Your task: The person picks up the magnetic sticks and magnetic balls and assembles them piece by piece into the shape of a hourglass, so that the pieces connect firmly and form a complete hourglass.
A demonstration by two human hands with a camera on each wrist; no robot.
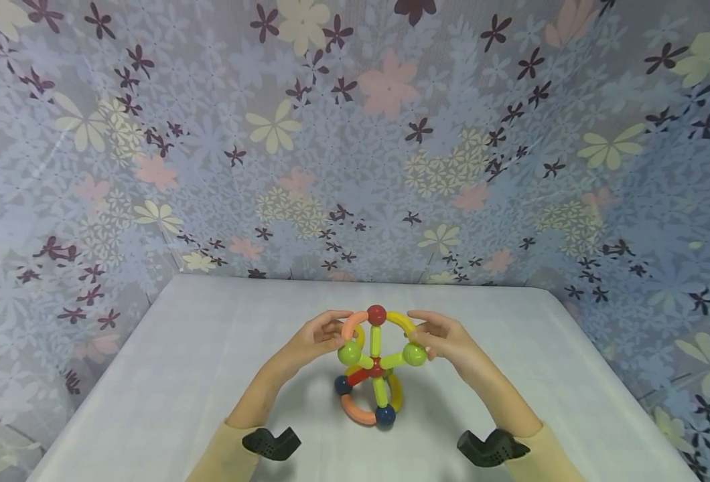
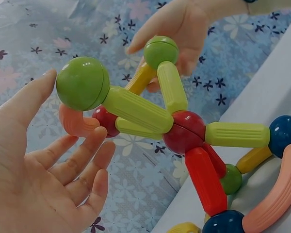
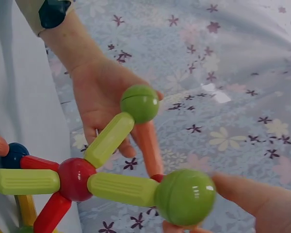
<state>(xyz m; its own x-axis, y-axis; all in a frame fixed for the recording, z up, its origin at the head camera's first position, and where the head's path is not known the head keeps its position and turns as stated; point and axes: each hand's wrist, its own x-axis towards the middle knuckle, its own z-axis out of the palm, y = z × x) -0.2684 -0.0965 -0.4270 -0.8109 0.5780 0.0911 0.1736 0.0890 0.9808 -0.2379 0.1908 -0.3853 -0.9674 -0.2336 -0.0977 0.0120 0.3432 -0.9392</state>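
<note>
A magnetic stick-and-ball structure [image 1: 376, 367] stands between the two hands, with straight lime and red sticks meeting at a red ball. My left hand [image 1: 315, 338] holds its upper left side; in the left wrist view the thumb touches a green ball [image 2: 82, 83] and the fingers lie loosely bent by the orange curved stick [image 2: 77, 121]. On the upper right, my right hand [image 1: 445, 338] grips around the other green ball [image 3: 185, 198] and the yellow curved stick [image 1: 400, 323]. A red ball [image 1: 376, 315] tops the arch. Some fingertips are hidden behind the parts.
The structure's lower ring, with dark blue balls [image 1: 385, 416] and an orange curved stick [image 1: 358, 411], is low over the white table [image 1: 222, 335]. A flowered cloth [image 1: 343, 147] hangs behind and at both sides. Each wrist wears a black device [image 1: 272, 444].
</note>
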